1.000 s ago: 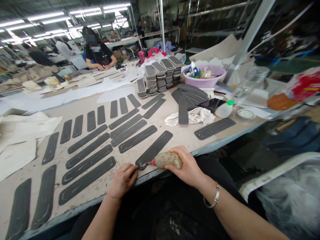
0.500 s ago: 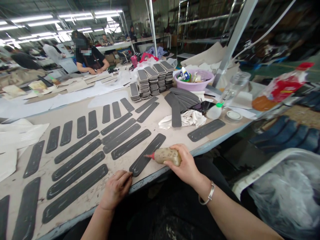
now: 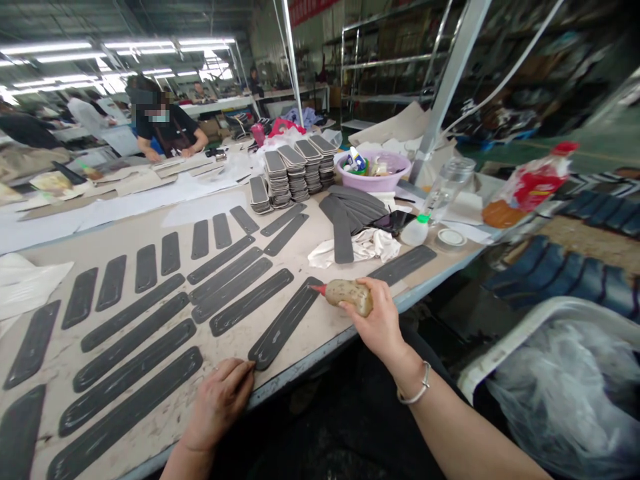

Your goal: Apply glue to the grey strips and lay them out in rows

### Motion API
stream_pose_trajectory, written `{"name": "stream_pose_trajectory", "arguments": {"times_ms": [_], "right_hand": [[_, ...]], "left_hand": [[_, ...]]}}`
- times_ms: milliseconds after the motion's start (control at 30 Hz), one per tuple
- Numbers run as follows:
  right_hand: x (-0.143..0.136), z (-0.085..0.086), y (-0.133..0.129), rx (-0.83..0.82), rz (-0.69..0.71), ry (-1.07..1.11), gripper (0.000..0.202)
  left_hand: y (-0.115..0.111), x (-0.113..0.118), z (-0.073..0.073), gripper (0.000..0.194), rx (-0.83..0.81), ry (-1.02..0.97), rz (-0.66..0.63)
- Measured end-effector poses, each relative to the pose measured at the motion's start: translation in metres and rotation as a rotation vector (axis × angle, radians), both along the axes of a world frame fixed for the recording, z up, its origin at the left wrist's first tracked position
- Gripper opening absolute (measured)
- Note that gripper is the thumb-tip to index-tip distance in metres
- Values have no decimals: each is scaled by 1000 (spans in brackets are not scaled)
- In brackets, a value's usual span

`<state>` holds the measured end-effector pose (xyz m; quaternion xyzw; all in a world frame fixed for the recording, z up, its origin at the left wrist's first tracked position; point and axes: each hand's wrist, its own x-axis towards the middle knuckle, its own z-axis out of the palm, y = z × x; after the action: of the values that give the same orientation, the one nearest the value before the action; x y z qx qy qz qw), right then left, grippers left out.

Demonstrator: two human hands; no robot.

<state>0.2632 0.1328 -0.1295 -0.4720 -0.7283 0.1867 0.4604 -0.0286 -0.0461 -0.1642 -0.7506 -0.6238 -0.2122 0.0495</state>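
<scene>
My right hand (image 3: 377,313) is wrapped round a squeeze bottle (image 3: 349,295) with a red nozzle, whose tip is at the upper end of a dark grey strip (image 3: 285,325). Glossy lines run along that strip. At its lower end, my left hand (image 3: 225,395) touches the strip's edge with curled fingertips at the table's near edge. Rows of similar grey strips (image 3: 131,393) with glossy lines lie to the left. Another strip (image 3: 407,263) lies partly behind my right hand.
Stacked light-edged pieces (image 3: 295,170), a purple basin (image 3: 375,170), fanned grey strips (image 3: 355,210) and a white cloth (image 3: 377,245) stand or lie farther back. A clear jar (image 3: 453,187) is at right. A person (image 3: 167,130) works across the table. A plastic-lined bin (image 3: 565,380) stands lower right.
The bottle's nozzle has moved from the middle of the strip up to its far end, with my right hand. My left hand stays at the lower end. The camera view has shifted slightly.
</scene>
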Motion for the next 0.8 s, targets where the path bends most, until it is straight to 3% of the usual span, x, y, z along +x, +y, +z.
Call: {"name": "stream_pose_trajectory", "arguments": {"times_ms": [333,567,800], "right_hand": [[-6,0,9,-36,-38,-58,39],[-5,5,-4,-62,213,19,43],[6,1,10,18,-24,-3,42]], "left_hand": [[1,1,4,15,-20,1,7],[2,2,5,16,-3,-18,18],[-1,0,1,15,-27,-18,24]]}}
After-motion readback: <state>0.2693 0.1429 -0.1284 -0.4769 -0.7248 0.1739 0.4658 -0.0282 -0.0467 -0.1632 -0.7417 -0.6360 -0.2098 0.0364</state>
